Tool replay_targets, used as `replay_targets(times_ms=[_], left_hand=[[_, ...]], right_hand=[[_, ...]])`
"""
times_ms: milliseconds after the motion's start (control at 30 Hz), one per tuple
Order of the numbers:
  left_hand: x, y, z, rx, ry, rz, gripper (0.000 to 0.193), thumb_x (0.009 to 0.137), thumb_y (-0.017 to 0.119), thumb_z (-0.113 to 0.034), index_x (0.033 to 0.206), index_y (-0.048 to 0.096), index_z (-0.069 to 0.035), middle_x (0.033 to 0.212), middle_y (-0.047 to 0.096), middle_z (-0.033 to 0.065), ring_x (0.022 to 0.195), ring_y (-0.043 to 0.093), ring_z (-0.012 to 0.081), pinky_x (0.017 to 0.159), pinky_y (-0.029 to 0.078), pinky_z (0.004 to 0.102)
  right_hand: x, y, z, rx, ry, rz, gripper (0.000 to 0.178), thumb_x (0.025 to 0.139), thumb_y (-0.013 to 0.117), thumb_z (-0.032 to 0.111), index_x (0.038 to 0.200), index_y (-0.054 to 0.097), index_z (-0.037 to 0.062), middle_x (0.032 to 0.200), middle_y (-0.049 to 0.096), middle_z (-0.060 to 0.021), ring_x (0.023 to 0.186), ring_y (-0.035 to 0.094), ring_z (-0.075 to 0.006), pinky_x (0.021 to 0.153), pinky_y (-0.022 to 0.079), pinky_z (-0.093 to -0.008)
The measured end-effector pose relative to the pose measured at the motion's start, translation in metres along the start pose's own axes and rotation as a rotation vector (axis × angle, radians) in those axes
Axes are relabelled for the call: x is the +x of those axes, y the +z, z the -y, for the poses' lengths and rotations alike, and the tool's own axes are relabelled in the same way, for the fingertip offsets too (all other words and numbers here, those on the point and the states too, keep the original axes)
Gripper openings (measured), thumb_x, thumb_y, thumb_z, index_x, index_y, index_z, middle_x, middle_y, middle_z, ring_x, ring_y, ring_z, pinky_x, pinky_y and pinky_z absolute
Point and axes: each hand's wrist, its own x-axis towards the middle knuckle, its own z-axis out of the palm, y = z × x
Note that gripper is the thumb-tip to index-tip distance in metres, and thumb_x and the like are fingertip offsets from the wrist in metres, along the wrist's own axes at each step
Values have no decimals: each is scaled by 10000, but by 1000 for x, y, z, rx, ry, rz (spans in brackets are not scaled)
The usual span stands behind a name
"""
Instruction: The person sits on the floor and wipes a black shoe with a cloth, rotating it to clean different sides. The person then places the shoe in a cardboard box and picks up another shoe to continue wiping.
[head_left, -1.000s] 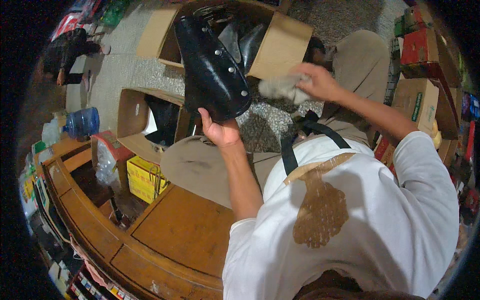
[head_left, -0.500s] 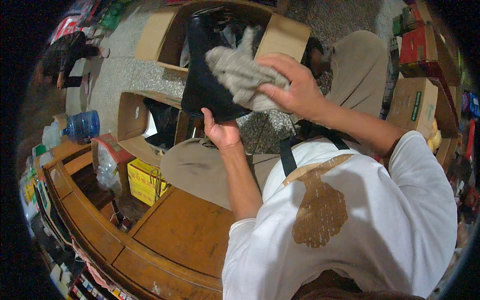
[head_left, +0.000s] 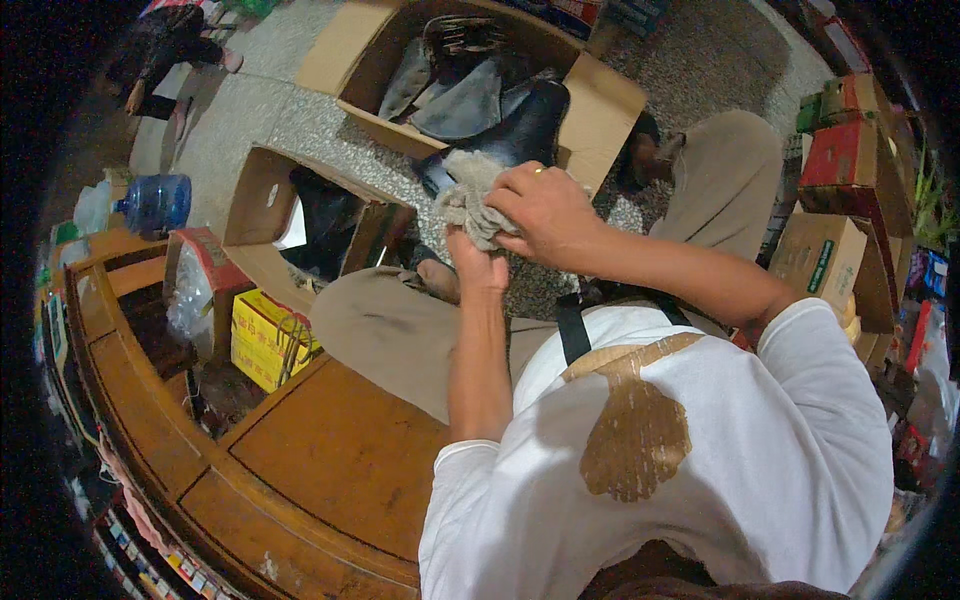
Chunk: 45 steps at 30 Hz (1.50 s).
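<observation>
A black leather shoe (head_left: 515, 132) is held up over my lap, in front of an open cardboard box. My left hand (head_left: 478, 266) grips it from underneath, with its fingers mostly hidden. My right hand (head_left: 545, 208) is closed on a crumpled grey cloth (head_left: 465, 196) and presses it against the near end of the shoe, right above my left hand. The cloth and my right hand cover the lower part of the shoe.
The open cardboard box (head_left: 604, 96) behind the shoe holds grey and dark items. A second box (head_left: 256, 196) with dark shoes stands to the left. Nearby are a yellow box (head_left: 262, 336), a blue water bottle (head_left: 154, 201), a wooden bench (head_left: 330, 452) and stacked cartons (head_left: 828, 252) at right.
My right hand brought the cloth from the right onto the shoe, then down its surface toward my left hand. The shoe has tipped away and now shows less of its side.
</observation>
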Motion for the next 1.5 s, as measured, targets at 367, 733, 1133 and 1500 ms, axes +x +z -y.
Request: replay_targets(times_ms=[367,733,1133,1500], left_hand=[[12,-19,3,96,-14,-9,311,952,441,-212,1188,530,-28,1178,588,99,1054,598,241,913,498,392],[9,-20,0,94,3,16,376,979,405,-211,1302,474,-31,1280,541,106,1167,544,245,979,460,384],[-4,11,1,172,89,113,514,1047,304,-408,1353,403,-7,1384,450,124,1280,431,235,1080,326,390],[3,-11,-8,262,155,116,283,903,633,-147,1128,529,-11,1096,611,106,960,603,207,877,499,368]], right_hand=[[-6,-2,-13,26,124,132,336,680,732,206,982,629,104,1008,595,-65,982,570,-281,778,493,-411],[20,5,-7,-116,3,100,237,715,669,168,935,646,84,939,618,-114,943,605,-298,715,500,-438],[55,21,-11,-41,110,-164,327,671,760,221,915,594,81,925,562,-100,929,561,-298,717,473,-420],[-71,-8,-36,-104,34,263,304,711,744,233,959,618,112,965,577,-117,965,581,-324,761,492,-461]])
